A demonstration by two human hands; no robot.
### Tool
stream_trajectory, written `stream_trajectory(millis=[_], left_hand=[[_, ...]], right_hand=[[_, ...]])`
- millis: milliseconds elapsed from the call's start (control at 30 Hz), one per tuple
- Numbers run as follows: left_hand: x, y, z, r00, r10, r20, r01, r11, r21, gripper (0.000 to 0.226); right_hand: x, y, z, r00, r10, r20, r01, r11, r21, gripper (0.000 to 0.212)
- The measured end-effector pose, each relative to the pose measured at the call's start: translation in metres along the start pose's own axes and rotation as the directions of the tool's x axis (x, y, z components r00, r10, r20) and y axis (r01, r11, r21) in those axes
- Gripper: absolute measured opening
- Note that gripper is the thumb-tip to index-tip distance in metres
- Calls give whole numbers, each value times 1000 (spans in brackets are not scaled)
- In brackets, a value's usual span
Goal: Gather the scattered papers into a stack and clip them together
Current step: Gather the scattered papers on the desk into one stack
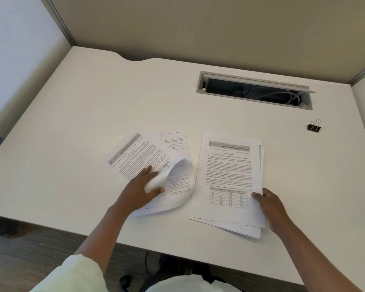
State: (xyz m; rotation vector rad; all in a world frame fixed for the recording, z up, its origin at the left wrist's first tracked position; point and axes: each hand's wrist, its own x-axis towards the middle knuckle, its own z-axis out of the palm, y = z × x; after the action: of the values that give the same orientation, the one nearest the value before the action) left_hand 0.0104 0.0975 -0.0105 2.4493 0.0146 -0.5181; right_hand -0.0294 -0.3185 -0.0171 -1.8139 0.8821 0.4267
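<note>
Head view (the only one).

- Desk (93, 123), white, partitions on three sides. Open cable hatch (255, 91) at the far right.
- Papers lie in two groups, just beside each other but not merged.
- Right group: a stack (228, 180) of several printed pages, roughly squared. Lower edges fan out at the near corner, so it is not yet tidy.
- Left group: loose sheets (135, 154), at least three, overlapping at different angles.
- Left hand (143, 186): fingers lie fairly straight on top of the left group. The thumb is tucked under a curled sheet (177, 171), whose near corner bows up between thumb and fingers. It reads as a pinch on that one page.
- Right hand (270, 209): thumb pressed on top of the stack's near right corner, fingers out of sight under or behind the paper edge (a hold on the corner, as far as I can judge).
- Binder clip (314, 127): black, handles up, on the desk far right, well apart from both hands and all the paper. Untouched.

Progress, my judgement: gathering about half done. Left to do: bring the left group onto the stack, square the edges, fetch the clip and fasten it. Clipping not begun.
</note>
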Motion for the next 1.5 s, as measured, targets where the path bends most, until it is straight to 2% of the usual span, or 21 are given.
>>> stream_trajectory(millis=[133,267,333,400,467,533,633,700,733,833,900,967,1067,1200,1333,1500], left_hand=[[-6,22,-2,968,7,-252,-7,1000,1,10],[-7,55,6,894,-43,-445,-22,990,-139,21],[-6,74,15,884,50,-465,-121,985,-125,29],[-5,89,31,888,233,-396,-269,962,-38,38],[-4,100,52,864,401,-305,-398,914,75,40],[-3,106,73,852,493,-174,-466,867,176,42],[-4,106,97,837,545,55,-542,810,223,45],[-5,105,107,810,565,159,-587,776,231,49],[-5,106,110,795,574,197,-606,761,232,50],[-5,104,116,766,591,253,-642,725,248,57],[-5,99,115,784,560,267,-620,724,303,87],[-10,90,108,834,496,241,-550,774,312,124],[-17,70,94,936,329,128,-352,894,277,147],[-17,39,78,995,90,-33,-78,960,270,150],[-13,25,78,973,-125,-196,166,963,211,142],[-13,28,80,963,-185,-196,211,969,125,132]], right_hand=[[-3,-3,0,1000,-4,14,4,1000,-2,16],[-5,-4,0,1000,-10,25,10,1000,-1,16],[-5,-5,1,999,-8,32,8,1000,-9,17],[-6,-6,0,999,-12,45,13,1000,-17,18],[-6,-6,0,998,-13,60,14,1000,-18,19],[-6,-5,-1,998,4,59,-4,1000,13,22],[-8,-8,-2,994,96,54,-103,985,141,34],[-9,-11,-4,984,157,88,-172,962,211,43],[-10,-11,-5,984,148,102,-165,968,188,46],[-6,-6,-5,995,13,98,-15,1000,17,39],[-6,-3,-2,995,-51,86,53,998,-28,29],[-8,-4,-1,996,-74,58,78,995,-68,25],[-11,-6,0,997,-79,16,80,991,-104,18],[-10,-6,-1,997,-78,-5,77,990,-117,15],[-8,-7,-1,998,-69,-9,67,989,-130,16],[-7,-8,-2,998,-57,4,57,989,-136,18]])
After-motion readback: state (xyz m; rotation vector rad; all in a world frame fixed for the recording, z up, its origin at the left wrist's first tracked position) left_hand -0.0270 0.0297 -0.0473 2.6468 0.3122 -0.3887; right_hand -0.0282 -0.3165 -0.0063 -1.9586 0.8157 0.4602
